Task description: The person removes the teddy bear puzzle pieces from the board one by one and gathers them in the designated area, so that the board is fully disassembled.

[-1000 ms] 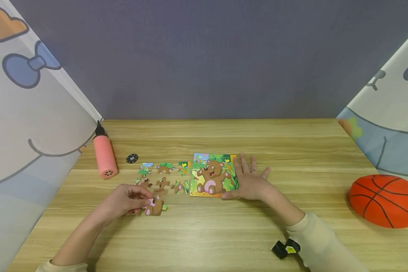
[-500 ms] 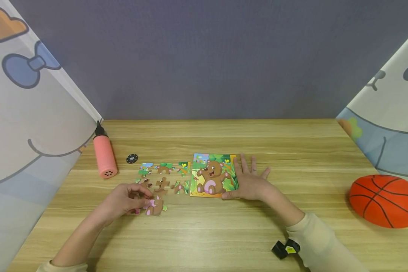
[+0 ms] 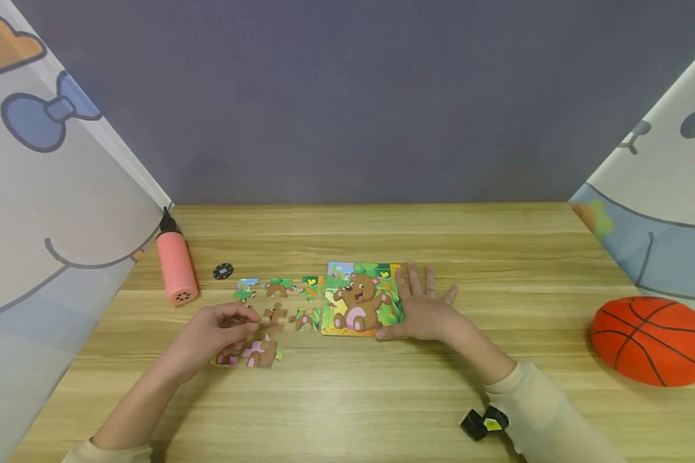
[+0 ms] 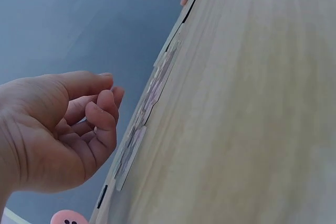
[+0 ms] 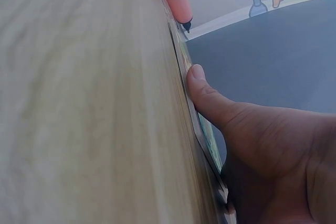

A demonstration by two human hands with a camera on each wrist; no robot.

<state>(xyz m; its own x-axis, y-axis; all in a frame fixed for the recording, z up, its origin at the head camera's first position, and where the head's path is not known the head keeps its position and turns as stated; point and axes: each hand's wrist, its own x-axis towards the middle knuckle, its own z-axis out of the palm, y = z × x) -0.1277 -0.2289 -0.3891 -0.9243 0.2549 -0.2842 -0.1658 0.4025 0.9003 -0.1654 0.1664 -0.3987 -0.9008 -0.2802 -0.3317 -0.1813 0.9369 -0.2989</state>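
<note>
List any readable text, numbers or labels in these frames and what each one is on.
Black round chip: a small white mark, possibly digits, too small to read.
Yellow label on the black wrist device: blurred, unreadable.
Bear picture board, loose puzzle pieces, pink pump, basketball: pictures and lines only, no lettering visible.
Wrist views: no text.

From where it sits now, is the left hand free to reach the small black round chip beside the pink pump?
Probably yes. The left hand holds nothing and hovers over the loose puzzle pieces; the black round chip lies on bare wooden table just beyond them, with nothing between.
</note>
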